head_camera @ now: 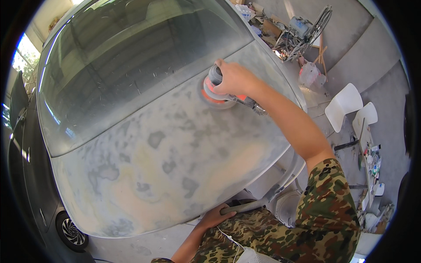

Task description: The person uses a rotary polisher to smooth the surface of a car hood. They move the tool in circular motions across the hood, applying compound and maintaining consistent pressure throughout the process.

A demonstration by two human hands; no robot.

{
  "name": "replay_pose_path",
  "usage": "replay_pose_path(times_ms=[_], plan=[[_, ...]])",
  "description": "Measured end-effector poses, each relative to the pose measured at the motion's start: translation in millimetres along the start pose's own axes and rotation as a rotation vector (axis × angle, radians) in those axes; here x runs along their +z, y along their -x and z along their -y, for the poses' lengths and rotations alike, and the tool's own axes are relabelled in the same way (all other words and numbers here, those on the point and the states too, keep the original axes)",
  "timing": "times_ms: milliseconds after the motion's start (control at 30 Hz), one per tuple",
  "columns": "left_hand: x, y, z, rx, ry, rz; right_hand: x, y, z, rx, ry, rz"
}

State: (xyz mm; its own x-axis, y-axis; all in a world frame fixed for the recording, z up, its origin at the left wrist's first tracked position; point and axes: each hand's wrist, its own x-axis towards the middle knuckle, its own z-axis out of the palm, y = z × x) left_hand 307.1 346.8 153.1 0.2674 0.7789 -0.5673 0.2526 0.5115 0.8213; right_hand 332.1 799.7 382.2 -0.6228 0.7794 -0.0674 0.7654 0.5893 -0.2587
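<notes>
My right hand grips the top of a round orbital sander, whose pad rests on the car panel just below the edge of the car's glass. That panel is dull grey, with sanded patches of beige, yellow and dark grey. Close to the panel's lower edge, beside my waist, my left hand is closed around a ribbed grey hose. A hose fitting comes out of the sander under my right forearm.
Dusty car glass lies above the panel. At the left stands a dark car. Off to the right are white chairs, a cluttered table, a plastic bag and a heap of cables and cardboard. A bucket-like container stands near my waist.
</notes>
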Motion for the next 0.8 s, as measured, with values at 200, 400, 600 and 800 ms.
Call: replay_pose_path(times_ms=[200,400,600,800], plan=[[-2,15,14,0.042,-0.041,-0.093,-25,-1,0,0.134,0.039,-0.044],[-6,12,3,0.023,-0.040,-0.049,-4,3,21,0.005,0.085,-0.022],[-7,17,18,0.025,-0.039,-0.055,-14,-2,-4,0.138,-0.001,-0.102],[-9,19,13,0.005,-0.019,-0.067,-14,-1,9,0.088,0.037,-0.018]])
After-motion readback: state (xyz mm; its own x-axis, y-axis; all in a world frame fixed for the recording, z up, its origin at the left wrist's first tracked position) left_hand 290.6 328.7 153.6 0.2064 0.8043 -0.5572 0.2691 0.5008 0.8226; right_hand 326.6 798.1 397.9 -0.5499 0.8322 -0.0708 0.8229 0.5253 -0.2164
